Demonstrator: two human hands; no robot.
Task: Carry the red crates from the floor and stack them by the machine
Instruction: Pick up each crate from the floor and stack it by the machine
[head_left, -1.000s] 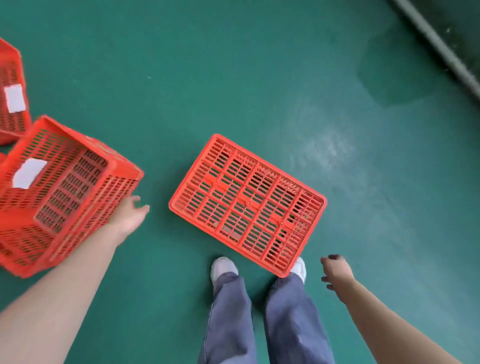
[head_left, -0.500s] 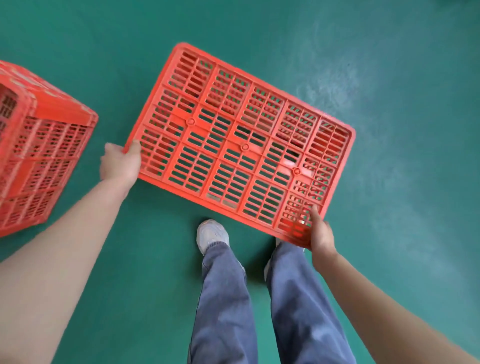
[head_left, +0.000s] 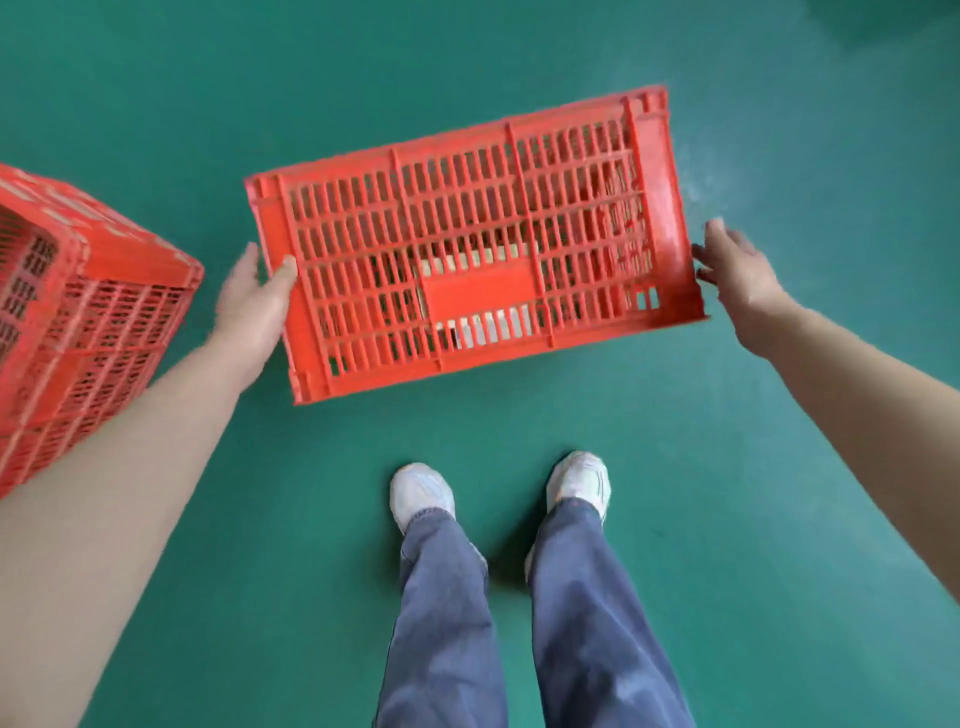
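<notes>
I hold one red slatted crate (head_left: 467, 249) above the green floor, its long side wall turned up towards me. At the crate's left end, my left hand (head_left: 254, 306) grips it with the thumb laid over the front face. My right hand (head_left: 737, 275) is against the right end, fingers fairly straight and blurred, touching the edge. Something pale shows through the slats inside the crate. A second red crate (head_left: 78, 317) sits tilted at the left edge of view, apart from my left arm.
Open green floor (head_left: 779, 467) stretches ahead and to the right. My two feet in white shoes (head_left: 423, 493) and blue trousers stand just below the held crate.
The crate has come off the floor and turned from bottom-up to side wall facing me. Both hands have shifted to its two short ends. The camera now looks down more steeply.
</notes>
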